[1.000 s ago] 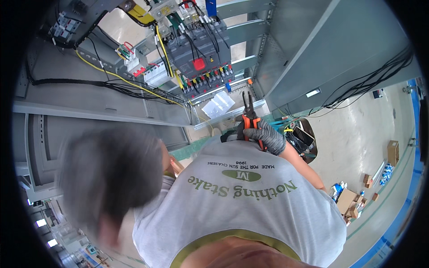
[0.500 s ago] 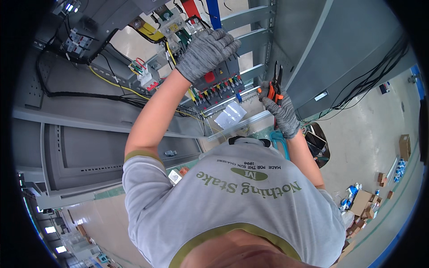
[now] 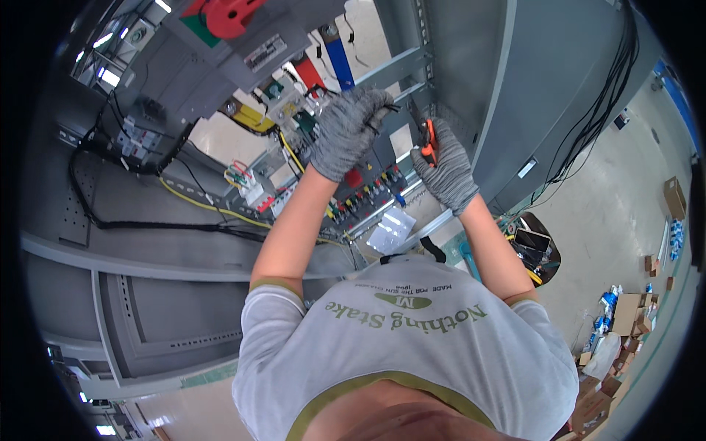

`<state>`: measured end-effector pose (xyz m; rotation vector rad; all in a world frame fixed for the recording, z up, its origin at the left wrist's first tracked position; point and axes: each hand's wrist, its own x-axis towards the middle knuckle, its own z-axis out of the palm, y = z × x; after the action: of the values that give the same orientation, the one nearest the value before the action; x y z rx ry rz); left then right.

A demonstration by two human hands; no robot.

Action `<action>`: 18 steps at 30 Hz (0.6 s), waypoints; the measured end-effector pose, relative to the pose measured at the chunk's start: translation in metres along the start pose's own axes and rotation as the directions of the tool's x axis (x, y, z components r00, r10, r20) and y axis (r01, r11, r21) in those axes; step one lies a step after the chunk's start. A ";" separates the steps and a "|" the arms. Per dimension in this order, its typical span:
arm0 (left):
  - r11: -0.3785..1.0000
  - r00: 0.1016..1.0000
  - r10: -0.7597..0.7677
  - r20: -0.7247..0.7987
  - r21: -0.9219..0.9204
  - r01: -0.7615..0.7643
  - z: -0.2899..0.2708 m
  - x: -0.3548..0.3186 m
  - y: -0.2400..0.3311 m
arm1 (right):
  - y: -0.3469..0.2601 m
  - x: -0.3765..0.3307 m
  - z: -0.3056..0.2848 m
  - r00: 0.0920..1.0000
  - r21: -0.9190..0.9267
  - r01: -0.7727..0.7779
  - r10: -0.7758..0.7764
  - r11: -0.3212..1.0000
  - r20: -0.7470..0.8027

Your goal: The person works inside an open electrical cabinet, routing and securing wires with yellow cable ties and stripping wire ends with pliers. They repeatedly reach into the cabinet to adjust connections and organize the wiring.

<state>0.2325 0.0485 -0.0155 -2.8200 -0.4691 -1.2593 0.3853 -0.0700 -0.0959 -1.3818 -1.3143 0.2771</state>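
My left hand, in a grey knit glove, is closed in front of the electrical cabinet's inner parts. Dark thin wire ends stick out from its fingertips. To its right, my right hand, gloved alike, grips pliers with orange handles. The dark jaws point up toward the left fingertips, a short gap away; whether they are parted is hard to see. Below the left hand, a row of terminals with coloured sleeves runs along a grey breaker. A clear plastic bag lies beneath it.
Blue, red and yellow busbars stand behind the hands. A red rotary handle sits at top left. The grey cabinet door with hanging black cables bounds the right. A tool bag and cardboard boxes rest on the floor.
My right hand has risen with the pliers, which now tilt toward my left hand. The left hand has turned and lowered slightly, and dark wire ends show at its fingertips. The whole view has shifted.
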 end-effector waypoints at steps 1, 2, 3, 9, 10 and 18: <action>0.999 0.999 -0.035 -0.001 -0.036 0.035 0.001 0.001 0.001 | 0.005 0.000 0.004 1.000 -0.026 0.008 -0.009 1.000 -0.022; 0.995 0.997 -0.076 0.007 -0.072 0.076 0.001 0.000 0.002 | 0.005 -0.001 0.007 0.999 -0.048 0.009 -0.011 0.999 -0.041; 0.990 0.996 -0.084 0.012 -0.109 0.085 0.002 0.000 0.002 | 0.000 0.002 0.006 0.999 -0.020 -0.026 0.025 0.999 -0.020; 0.971 0.991 -0.121 -0.057 -0.212 0.106 0.003 0.004 0.003 | -0.011 0.014 0.004 0.997 -0.154 0.011 -0.022 0.988 -0.073; 0.958 0.985 -0.166 -0.040 -0.241 0.152 0.002 0.003 0.004 | -0.010 0.015 0.006 0.995 -0.178 0.027 -0.045 0.984 -0.095; 0.908 0.932 -0.346 -0.107 -0.289 0.303 0.010 0.003 0.014 | -0.020 0.028 0.006 0.996 -0.232 0.036 -0.054 0.972 -0.073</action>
<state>0.2454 0.0376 -0.0189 -2.9080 -0.8529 -1.7117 0.3796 -0.0497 -0.0676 -1.5383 -1.3416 0.0386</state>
